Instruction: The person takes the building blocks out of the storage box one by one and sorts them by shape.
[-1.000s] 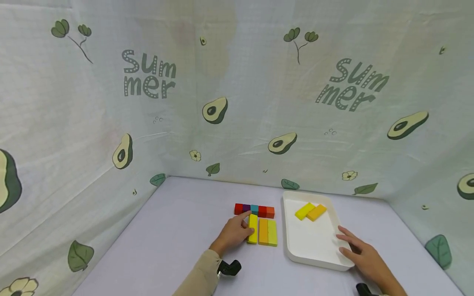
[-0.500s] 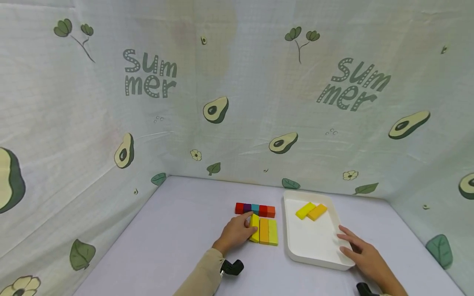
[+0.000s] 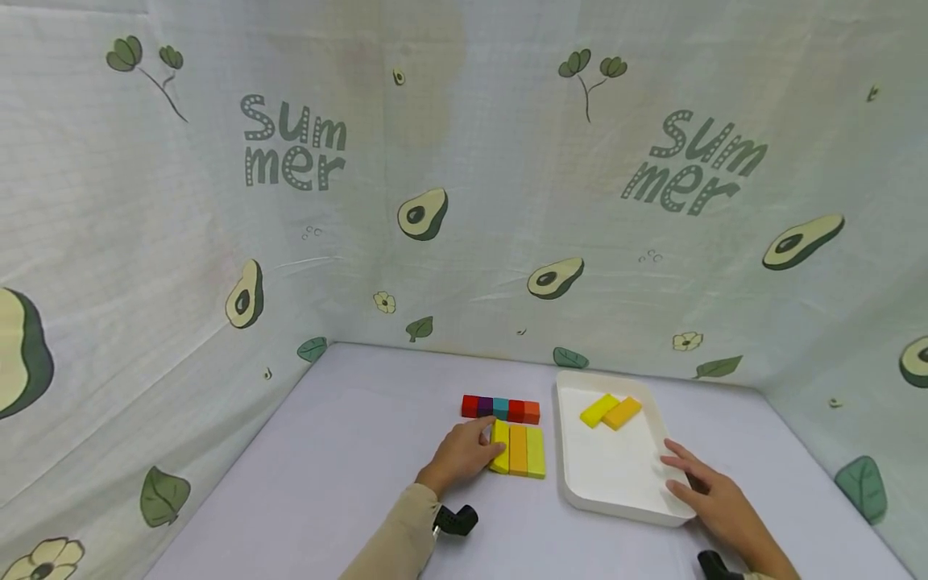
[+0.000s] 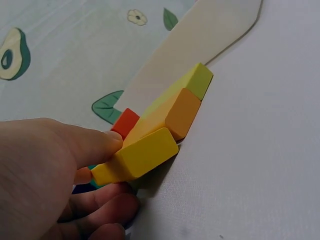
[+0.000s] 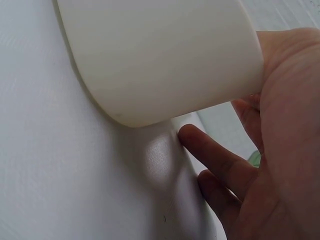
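Note:
My left hand (image 3: 458, 454) pinches a yellow block (image 4: 150, 155) between thumb and fingers. This block sits tilted against an orange block (image 3: 518, 451), beside which lies a yellow-green block (image 3: 535, 453). Just behind them runs a row of small cubes: red (image 3: 470, 406), purple (image 3: 486, 407), blue (image 3: 501, 408), red and orange-red. On the right, my right hand (image 3: 714, 495) holds the side rim of a white tray (image 3: 623, 487), its thumb reaching over the edge. Part of that grip is hidden behind the tray wall in the right wrist view.
Inside the tray, toward its far end, a yellow block (image 3: 598, 410) and an orange block (image 3: 623, 414) touch each other. A pale cloth covers the table (image 3: 348, 435). Printed fabric (image 3: 464, 242) hangs behind and at the sides.
The left hand has shifted slightly right with its yellow block, closing the gap to the orange block. The right hand and the tray have stayed in place.

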`<state>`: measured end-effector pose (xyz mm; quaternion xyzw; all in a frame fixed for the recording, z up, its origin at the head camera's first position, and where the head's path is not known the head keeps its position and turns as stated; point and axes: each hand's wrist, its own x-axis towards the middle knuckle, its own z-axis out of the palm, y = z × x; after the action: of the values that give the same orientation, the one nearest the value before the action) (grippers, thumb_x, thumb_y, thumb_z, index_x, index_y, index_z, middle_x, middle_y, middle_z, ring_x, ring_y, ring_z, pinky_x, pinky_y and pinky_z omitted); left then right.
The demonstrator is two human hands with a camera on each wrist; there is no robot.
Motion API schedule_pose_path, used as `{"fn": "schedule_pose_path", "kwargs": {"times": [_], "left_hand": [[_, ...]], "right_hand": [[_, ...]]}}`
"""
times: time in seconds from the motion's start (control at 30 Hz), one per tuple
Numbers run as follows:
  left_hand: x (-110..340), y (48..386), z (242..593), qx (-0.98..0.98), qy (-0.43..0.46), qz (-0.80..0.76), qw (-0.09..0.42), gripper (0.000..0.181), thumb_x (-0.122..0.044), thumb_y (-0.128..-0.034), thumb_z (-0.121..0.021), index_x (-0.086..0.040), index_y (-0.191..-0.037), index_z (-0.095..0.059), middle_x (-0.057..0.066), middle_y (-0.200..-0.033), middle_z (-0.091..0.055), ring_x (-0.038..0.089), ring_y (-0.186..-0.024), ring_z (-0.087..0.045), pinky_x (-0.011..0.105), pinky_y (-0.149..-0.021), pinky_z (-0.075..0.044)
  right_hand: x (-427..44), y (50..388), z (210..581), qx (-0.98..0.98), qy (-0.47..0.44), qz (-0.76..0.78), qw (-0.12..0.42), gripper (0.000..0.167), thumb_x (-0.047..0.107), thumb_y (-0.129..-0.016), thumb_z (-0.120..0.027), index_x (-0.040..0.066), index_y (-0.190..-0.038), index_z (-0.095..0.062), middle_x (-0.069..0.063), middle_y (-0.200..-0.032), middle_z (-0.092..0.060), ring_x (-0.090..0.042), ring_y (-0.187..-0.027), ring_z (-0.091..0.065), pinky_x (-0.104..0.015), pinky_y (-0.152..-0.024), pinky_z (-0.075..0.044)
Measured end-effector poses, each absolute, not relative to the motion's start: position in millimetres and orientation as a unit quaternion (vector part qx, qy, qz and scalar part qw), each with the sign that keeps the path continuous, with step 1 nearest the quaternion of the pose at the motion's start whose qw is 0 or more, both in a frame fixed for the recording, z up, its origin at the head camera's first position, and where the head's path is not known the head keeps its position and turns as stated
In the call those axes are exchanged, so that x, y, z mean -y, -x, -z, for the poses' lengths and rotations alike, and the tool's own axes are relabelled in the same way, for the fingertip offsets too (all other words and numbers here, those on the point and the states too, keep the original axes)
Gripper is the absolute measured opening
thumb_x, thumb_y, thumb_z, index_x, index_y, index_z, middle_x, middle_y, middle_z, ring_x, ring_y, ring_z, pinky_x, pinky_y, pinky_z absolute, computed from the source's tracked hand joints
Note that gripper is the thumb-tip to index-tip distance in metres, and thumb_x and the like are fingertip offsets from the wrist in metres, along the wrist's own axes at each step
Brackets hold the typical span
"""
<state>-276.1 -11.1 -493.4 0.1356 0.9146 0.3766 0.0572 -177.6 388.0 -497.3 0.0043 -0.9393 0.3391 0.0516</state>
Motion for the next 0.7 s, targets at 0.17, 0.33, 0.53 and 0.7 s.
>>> {"fn": "schedule_pose_path", "kwargs": {"times": [0.17,0.33,0.53,0.7], "left_hand": [[12,277,488,-0.909,-0.134,-0.385,0.085,0.059,-0.032,-0.0894,-0.077,-0.013,-0.142,-0.057,-0.004,-0.085,-0.056,0.015,-0.078,-0.053,0.031,-0.071,-0.051],[19,276,483,-0.898,-0.144,-0.397,0.121,0.063,-0.027,-0.0857,-0.08,-0.011,-0.142,-0.056,-0.002,-0.089,-0.058,0.018,-0.081,-0.055,0.035,-0.075,-0.052],[22,278,484,-0.895,-0.155,-0.393,0.144,0.076,-0.026,-0.0775,-0.087,-0.011,-0.144,-0.054,-0.004,-0.093,-0.058,0.018,-0.085,-0.054,0.036,-0.079,-0.051],[23,280,484,-0.893,-0.162,-0.394,0.144,0.074,-0.02,-0.0751,-0.089,-0.011,-0.141,-0.057,-0.003,-0.093,-0.058,0.018,-0.082,-0.054,0.033,-0.076,-0.051]], "right_hand": [[-388,178,494,0.939,0.004,-0.34,0.041,0.06,0.044,-0.094,-0.068,0.002,-0.136,-0.06,-0.019,-0.156,-0.036,-0.052,-0.141,-0.027,-0.07,-0.105,-0.027],[-384,177,493,0.939,0.003,-0.34,0.046,0.06,0.045,-0.094,-0.068,0.001,-0.134,-0.061,-0.019,-0.155,-0.038,-0.051,-0.141,-0.029,-0.069,-0.105,-0.027],[-384,176,494,0.94,0.0,-0.336,0.051,0.059,0.044,-0.094,-0.068,0.002,-0.134,-0.062,-0.018,-0.155,-0.039,-0.052,-0.139,-0.031,-0.068,-0.105,-0.028],[-385,177,493,0.94,-0.001,-0.336,0.055,0.059,0.045,-0.094,-0.067,0.002,-0.134,-0.061,-0.017,-0.155,-0.038,-0.052,-0.138,-0.031,-0.069,-0.105,-0.028]]}}
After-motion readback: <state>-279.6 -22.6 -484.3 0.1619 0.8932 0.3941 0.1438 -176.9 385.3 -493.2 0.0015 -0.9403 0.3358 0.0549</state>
